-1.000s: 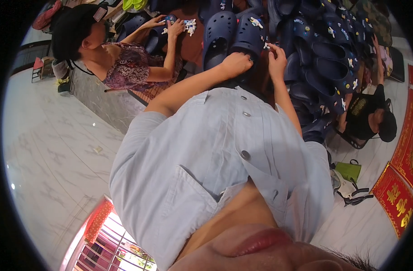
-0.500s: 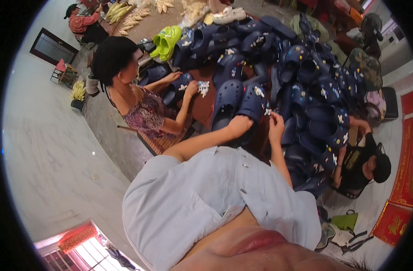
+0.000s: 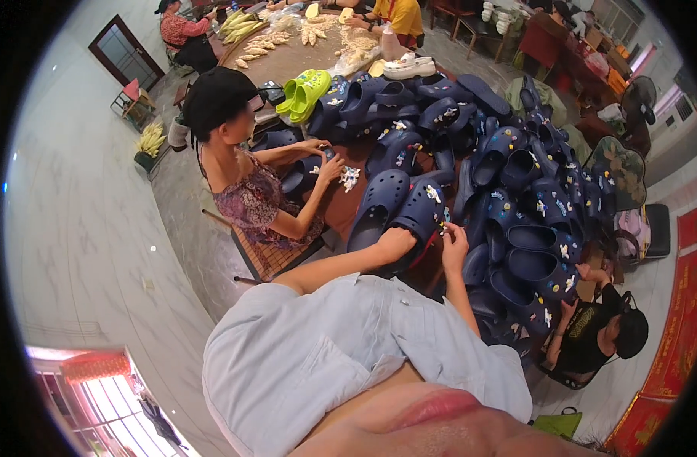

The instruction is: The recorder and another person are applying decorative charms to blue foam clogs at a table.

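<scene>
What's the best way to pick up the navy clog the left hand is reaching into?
Probably by the upper's rim at the foot opening, coming from the wearer's side: the clog's toe points away, so the opening faces the left hand, leaving the white charm on top clear.

Just below the centre of the frame, the fingers of the left hand are hidden inside a navy clog; the small item at the fingertips of the right hand is too small to make out. At the upper edge, a person in yellow is cut off — head out of frame. The dark rim crops a window, lower left.
</scene>
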Demonstrator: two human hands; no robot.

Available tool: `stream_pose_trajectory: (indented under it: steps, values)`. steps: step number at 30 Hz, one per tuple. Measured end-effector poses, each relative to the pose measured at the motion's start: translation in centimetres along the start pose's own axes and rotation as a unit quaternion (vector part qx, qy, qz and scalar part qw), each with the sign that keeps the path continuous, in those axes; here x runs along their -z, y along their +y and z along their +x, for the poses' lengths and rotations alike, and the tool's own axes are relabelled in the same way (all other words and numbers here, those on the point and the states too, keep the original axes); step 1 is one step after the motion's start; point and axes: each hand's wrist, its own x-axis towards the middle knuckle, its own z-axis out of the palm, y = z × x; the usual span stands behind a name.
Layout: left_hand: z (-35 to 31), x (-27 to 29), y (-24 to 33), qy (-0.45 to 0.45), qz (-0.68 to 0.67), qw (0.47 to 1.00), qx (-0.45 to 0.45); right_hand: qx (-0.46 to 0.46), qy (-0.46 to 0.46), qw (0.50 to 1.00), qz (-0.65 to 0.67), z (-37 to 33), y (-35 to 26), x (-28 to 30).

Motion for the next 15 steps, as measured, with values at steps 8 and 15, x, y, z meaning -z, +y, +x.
stream_pose_trajectory:
  steps: [8, 15]
  values:
    - [-0.4, 1.4, 1.3, -0.013, 0.003, 0.999, 0.052, 0.011, -0.03, 0.999, 0.012, 0.1, 1.0, 1.1]
    - [-0.8, 0.3, 0.8, 0.053, 0.028, 0.996, 0.06, 0.015, -0.084, 0.996, 0.035, -0.2, 2.1, 1.4]
